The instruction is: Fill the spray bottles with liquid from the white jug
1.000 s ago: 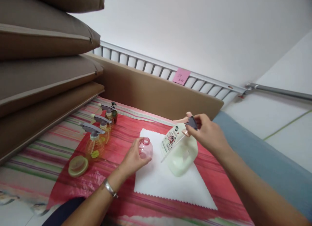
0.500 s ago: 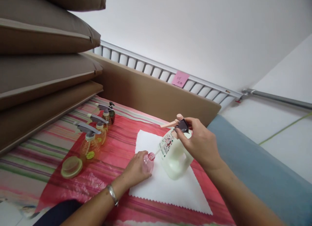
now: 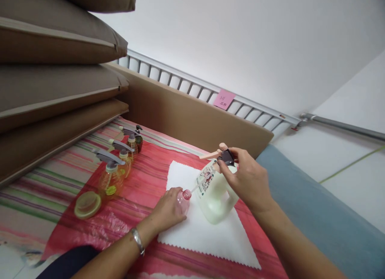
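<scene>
My left hand (image 3: 169, 207) is wrapped around a small clear pink bottle (image 3: 181, 203), its threaded neck uncovered and leaning right. The fingers of my right hand (image 3: 245, 172) are pinched on a pump head (image 3: 211, 154) with a pale pink spout; a dark block (image 3: 227, 157) shows at the fingertips, and I cannot tell whether it belongs to the pump. A thin clear tube (image 3: 201, 183) slants from the pump down to the bottle's mouth. Behind them a pale green jug (image 3: 218, 202) with a printed label stands on a white cloth (image 3: 207, 241).
Yellow pump bottles (image 3: 110, 182) with grey heads stand in a row at left, by a round yellowish lid or dish (image 3: 88, 205). A red sheet (image 3: 147, 166) covers the striped cloth. A brown board (image 3: 180, 110) and stacked cushions (image 3: 60, 86) bound the area.
The view has shifted very slightly. Both hands keep their hold, and the tube's end stays at the pink bottle's mouth.
</scene>
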Motion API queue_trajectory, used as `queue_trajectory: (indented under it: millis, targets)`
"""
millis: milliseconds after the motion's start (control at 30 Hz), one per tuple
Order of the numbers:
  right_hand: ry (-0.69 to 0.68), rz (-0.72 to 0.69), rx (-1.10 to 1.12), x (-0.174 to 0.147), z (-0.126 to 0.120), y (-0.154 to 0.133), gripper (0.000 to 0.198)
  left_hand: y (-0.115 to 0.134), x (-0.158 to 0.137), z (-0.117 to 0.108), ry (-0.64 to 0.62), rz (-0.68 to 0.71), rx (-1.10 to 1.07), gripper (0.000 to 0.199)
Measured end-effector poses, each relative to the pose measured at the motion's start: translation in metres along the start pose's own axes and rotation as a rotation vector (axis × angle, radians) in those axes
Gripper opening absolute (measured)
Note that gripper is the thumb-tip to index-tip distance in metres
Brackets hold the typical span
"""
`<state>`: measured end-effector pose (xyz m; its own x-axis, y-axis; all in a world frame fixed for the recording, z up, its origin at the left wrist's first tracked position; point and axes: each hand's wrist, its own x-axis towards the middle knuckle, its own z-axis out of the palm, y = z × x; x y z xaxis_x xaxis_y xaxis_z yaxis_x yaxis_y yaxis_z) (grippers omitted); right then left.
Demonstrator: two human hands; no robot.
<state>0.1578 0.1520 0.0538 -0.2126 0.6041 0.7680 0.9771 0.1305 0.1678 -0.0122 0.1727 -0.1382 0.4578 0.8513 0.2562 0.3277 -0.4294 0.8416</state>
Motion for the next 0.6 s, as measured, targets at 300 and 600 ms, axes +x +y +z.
queue_trajectory:
  millis: [300,600]
  targets:
    - [-0.37,0.348,0.436,-0.065,0.044,-0.042,0.026,-0.006,-0.001,0.004,0.03,0.003,-0.015,0.073]
    - [-0.476,0.46,0.574,-0.06,0.048,-0.052,0.014,-0.009,-0.001,0.006,0.028,-0.013,-0.013,0.078]
